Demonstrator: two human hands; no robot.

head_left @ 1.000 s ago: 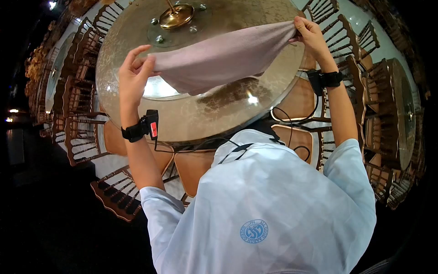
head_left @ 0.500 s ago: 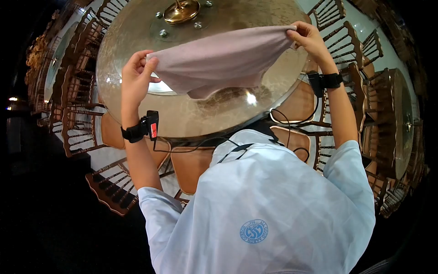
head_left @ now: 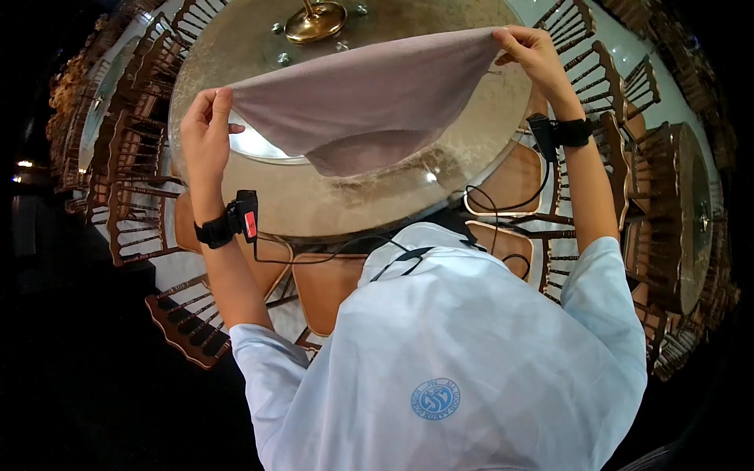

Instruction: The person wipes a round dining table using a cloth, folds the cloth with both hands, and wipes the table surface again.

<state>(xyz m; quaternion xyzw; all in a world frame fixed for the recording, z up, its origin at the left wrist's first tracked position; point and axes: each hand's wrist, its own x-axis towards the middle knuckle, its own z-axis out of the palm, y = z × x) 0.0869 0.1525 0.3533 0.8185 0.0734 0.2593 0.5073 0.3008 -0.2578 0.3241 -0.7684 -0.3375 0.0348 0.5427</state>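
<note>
A greyish-pink cloth point(head_left: 369, 98) hangs stretched between my two hands above the round table point(head_left: 330, 212). My left hand point(head_left: 208, 129) pinches its left corner between thumb and fingers. At the upper right, my right hand point(head_left: 534, 59) grips the other corner, held higher than the left one. The cloth's lower edge sags and folds over in the middle. Both wrists carry black straps with small devices, and cables run from them toward my chest.
A gold-coloured round base with a stem point(head_left: 316, 23) stands on the table's far part, among small shiny knobs. Chairs with tan seats point(head_left: 326, 290) and spindle backs ring the table. Another round table point(head_left: 691, 220) is at the right.
My left hand has moved left and slightly down, and my right hand a little up. The cloth is pulled wider, and its lower part now shows a fold.
</note>
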